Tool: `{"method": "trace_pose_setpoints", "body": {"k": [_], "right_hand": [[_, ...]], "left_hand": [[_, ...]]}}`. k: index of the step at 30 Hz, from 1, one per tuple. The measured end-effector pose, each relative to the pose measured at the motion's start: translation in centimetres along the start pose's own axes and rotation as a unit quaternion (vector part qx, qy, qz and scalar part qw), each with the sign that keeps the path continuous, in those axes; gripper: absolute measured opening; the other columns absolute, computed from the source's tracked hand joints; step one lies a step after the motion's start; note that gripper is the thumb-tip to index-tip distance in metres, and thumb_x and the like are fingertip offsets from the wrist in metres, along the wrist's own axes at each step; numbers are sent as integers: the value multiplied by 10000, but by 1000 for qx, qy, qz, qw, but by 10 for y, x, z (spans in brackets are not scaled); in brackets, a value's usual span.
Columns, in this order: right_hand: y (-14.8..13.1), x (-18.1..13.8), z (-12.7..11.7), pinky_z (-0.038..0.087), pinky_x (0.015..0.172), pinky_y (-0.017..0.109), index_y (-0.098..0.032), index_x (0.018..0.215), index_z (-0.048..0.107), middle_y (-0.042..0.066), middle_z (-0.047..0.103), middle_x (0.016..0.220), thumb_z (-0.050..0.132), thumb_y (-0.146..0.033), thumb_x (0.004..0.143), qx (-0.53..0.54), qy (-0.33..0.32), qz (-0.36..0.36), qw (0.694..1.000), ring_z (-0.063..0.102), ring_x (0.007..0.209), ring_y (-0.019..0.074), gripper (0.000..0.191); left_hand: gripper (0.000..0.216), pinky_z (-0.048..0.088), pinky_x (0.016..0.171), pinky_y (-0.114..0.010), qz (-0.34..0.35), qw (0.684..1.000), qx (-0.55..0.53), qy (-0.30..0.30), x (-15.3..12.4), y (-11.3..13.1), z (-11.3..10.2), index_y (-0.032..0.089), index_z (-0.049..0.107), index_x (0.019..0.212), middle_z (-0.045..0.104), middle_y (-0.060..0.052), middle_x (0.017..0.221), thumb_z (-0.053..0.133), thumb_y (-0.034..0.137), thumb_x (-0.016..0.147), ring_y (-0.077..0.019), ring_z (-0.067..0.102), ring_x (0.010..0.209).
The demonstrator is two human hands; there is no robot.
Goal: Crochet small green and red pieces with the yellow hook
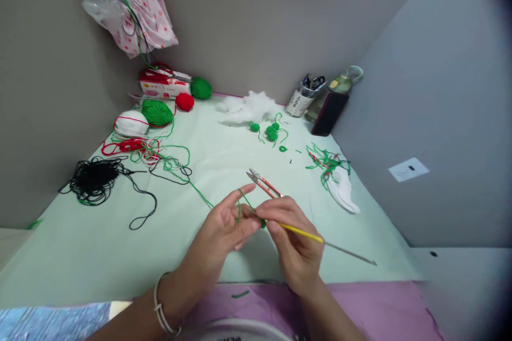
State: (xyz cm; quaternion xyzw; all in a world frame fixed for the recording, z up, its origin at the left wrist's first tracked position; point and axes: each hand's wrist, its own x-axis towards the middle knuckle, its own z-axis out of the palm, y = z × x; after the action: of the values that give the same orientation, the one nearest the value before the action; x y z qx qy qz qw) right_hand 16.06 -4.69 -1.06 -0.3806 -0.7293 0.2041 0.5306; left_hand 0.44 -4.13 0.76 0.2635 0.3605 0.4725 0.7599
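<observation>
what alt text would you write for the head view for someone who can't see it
Two hands work green yarn over a pale green table: the left hand has the yarn looped over its forefinger, the right hand holds a yellow crochet hook. Snips lie beyond; yarn balls and tangled black yarn sit farther left.

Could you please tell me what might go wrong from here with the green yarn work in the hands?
1. The green yarn feeding the left hand runs back through a tangle of red, white and black strands. It could snag and jerk the loop on the forefinger.
2. The snips lie just beyond the hands, so a forward reach might catch their tips.
3. The hook in the right hand sticks out far to the right and could bump the table.
</observation>
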Motion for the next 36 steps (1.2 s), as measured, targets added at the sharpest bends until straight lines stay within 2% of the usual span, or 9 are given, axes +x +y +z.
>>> {"method": "trace_pose_setpoints", "body": {"k": [3, 5, 13, 21, 23, 26, 29, 33, 36], "right_hand": [[2, -7, 0, 643, 821, 398, -378, 1357, 705, 81, 761, 1131, 647, -104, 966, -100, -1, -40, 994, 742, 999, 237, 481], [3, -11, 1, 640, 815, 391, -398, 1375, 694, 75, 765, 1157, 667, -105, 956, -101, 30, -62, 992, 747, 1005, 241, 511], [-4, 7, -3, 607, 716, 369, -285, 1072, 808, 48, 777, 903, 617, -211, 1027, 154, 71, 69, 983, 713, 788, 192, 210], [-6, 17, -9, 557, 523, 289, -227, 970, 788, 41, 740, 807, 681, -380, 987, 295, 69, 184, 935, 644, 568, 142, 188], [-7, 15, -8, 580, 588, 318, -233, 1003, 791, 51, 733, 830, 644, -367, 1009, 238, 37, 176, 955, 666, 636, 162, 199], [-6, 6, -4, 603, 749, 373, -305, 1127, 806, 79, 753, 981, 624, -219, 1007, 8, 32, 60, 998, 714, 866, 212, 234], [-6, 0, 1, 608, 828, 398, -373, 1311, 743, 87, 772, 1157, 659, -121, 962, -116, 46, -65, 990, 731, 993, 237, 438], [-7, 6, 2, 603, 830, 388, -359, 1175, 798, 51, 802, 1065, 646, -89, 974, 41, 81, 25, 996, 747, 971, 221, 370], [-7, 15, 0, 604, 730, 342, -312, 1035, 828, 44, 814, 945, 679, -221, 991, 201, 70, 115, 970, 739, 865, 204, 180]], "left_hand": [[789, 267, 526, -222, 46, 999, 16, 15, 0, -3, 0, 194, 574, 1463, 579, 62, 734, 913, 337, 766, -61, 339, 563], [750, 240, 505, -220, 22, 1000, -16, -10, 0, -4, 1, 174, 588, 1442, 556, 70, 712, 897, 356, 783, -49, 305, 534], [628, 193, 477, -206, -17, 999, -46, -22, 0, 12, -6, 136, 637, 1355, 554, 71, 747, 885, 250, 789, -1, 230, 484], [530, 235, 483, -213, 16, 1000, 18, -9, 0, 12, -9, 203, 706, 1308, 610, 21, 850, 850, 265, 802, -34, 310, 534], [537, 309, 530, -208, 64, 996, 59, 24, 0, 7, -7, 226, 699, 1326, 628, 22, 858, 850, 255, 811, -54, 367, 582], [574, 387, 625, -205, 101, 990, 76, 61, -1, 1, -2, 244, 677, 1358, 618, 43, 808, 865, 257, 816, -69, 427, 635], [584, 380, 611, -199, 76, 996, 46, 34, -1, -1, 1, 233, 694, 1343, 580, 60, 719, 892, 304, 798, -77, 446, 636], [458, 280, 502, -203, 39, 999, 31, -4, 1, 4, -2, 233, 779, 1217, 608, 48, 741, 906, 313, 784, -54, 363, 564], [403, 261, 494, -212, 37, 999, 31, -4, 0, 9, -5, 244, 803, 1178, 646, 27, 783, 899, 292, 790, -54, 337, 560]]}}
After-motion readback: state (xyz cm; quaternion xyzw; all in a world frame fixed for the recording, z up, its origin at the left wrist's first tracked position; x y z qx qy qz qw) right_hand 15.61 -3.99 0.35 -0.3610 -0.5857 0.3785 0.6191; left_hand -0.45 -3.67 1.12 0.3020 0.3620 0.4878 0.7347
